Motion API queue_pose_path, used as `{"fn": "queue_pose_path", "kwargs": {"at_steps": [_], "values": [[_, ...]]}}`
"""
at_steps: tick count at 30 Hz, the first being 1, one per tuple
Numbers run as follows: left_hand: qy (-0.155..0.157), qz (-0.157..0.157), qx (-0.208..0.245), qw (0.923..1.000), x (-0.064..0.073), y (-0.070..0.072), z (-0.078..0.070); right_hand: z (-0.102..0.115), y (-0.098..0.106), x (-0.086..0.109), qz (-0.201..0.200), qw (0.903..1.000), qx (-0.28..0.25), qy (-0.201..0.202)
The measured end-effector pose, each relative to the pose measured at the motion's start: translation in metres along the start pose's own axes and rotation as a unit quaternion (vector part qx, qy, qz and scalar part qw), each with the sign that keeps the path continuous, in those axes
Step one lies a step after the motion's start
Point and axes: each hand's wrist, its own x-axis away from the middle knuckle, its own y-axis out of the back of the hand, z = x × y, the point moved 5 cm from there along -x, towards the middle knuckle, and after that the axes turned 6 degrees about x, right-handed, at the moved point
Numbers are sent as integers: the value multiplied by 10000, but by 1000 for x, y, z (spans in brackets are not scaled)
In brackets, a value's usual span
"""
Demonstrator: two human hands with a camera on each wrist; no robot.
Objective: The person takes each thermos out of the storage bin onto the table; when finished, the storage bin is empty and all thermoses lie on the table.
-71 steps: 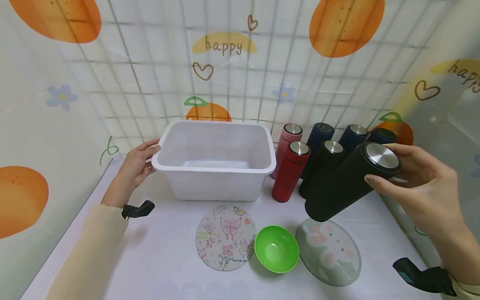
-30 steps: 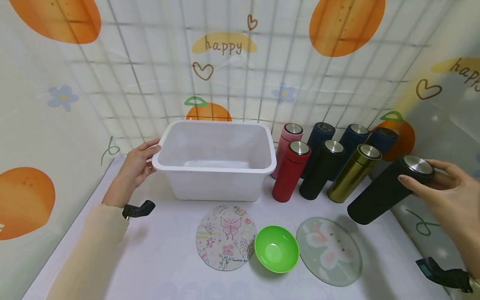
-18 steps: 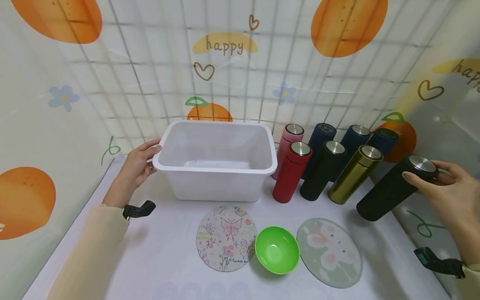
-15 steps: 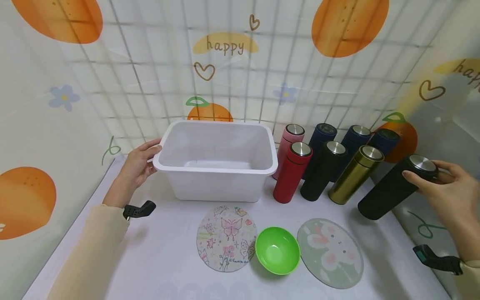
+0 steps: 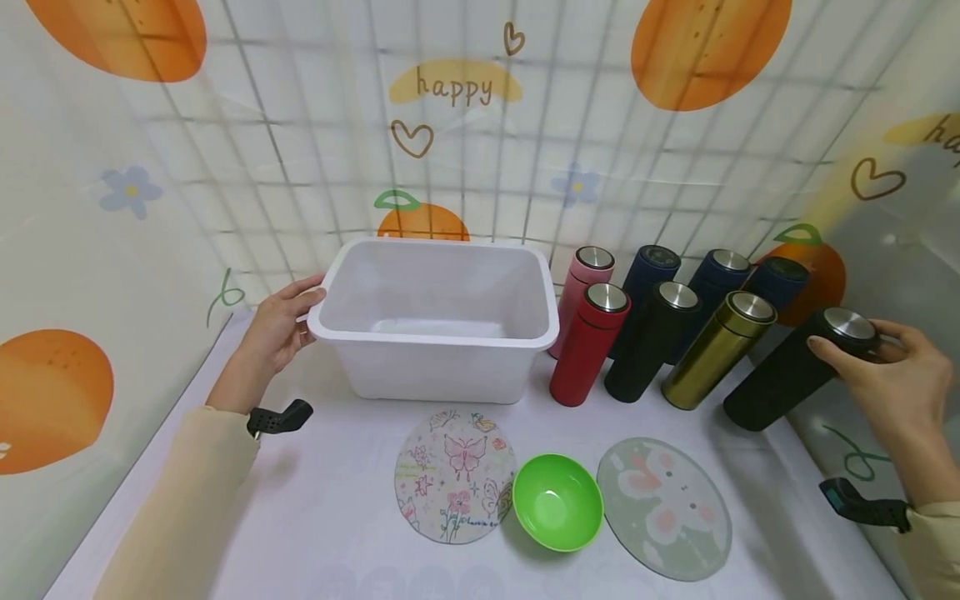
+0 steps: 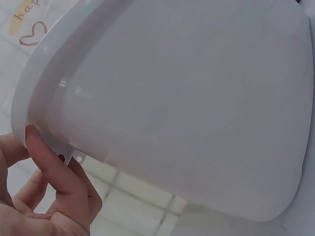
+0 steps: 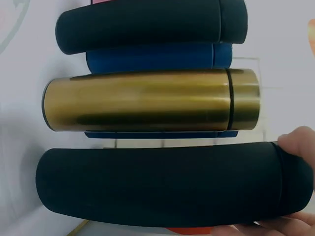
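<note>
At the left end of the white plastic bin (image 5: 435, 371), my left hand (image 5: 281, 325) grips the rim; the left wrist view has the fingers at the rim's corner. My right hand (image 5: 892, 367) holds a black thermos (image 5: 780, 367) by its steel-topped lid, thumb on the near side and fingers behind. That thermos is at the right end of the front row, beside a gold thermos (image 5: 712, 354). In the right wrist view the held black thermos (image 7: 157, 184) lies parallel to the gold one, with a gap between them.
Left of the gold thermos stand another black thermos (image 5: 648, 350) and a red one (image 5: 585, 350). Behind are a pink thermos (image 5: 573, 287) and several blue ones (image 5: 648, 275). A green bowl (image 5: 557, 504) sits between two round mats, one butterfly-patterned (image 5: 450, 475), one rabbit-patterned (image 5: 678, 533).
My right hand has carried the black thermos rightward from in front of the gold one, uncovering it, then slightly farther back. My left hand has stayed at the bin's rim.
</note>
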Motion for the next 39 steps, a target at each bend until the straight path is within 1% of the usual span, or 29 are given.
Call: {"fn": "queue_pose_path", "kwargs": {"at_steps": [8, 14, 21, 27, 31, 34, 39], "values": [[27, -47, -32, 10000, -1, 1, 0, -1, -6, -6, -63, 9999, -84, -129], [13, -38, -57, 10000, -2, -1, 0, -2, -13, -11, -233, 9996, -124, -116], [5, -63, -64, 10000, -1, -1, 0, 0, -20, -19, -71, 9996, -256, -10], [38, -116, -52, 9999, 1, -1, 0, 0, -26, -23, -78, 9996, -260, 16], [69, -116, -61, 9999, 2, -1, 0, -3, -30, -26, -28, 9990, -434, 100], [86, -136, -54, 9999, 3, 0, 0, -6, -32, -29, -19, 9979, -642, 74], [59, -137, -47, 9999, 3, -1, 0, -7, -36, -33, -111, 9973, -732, -36]]}}
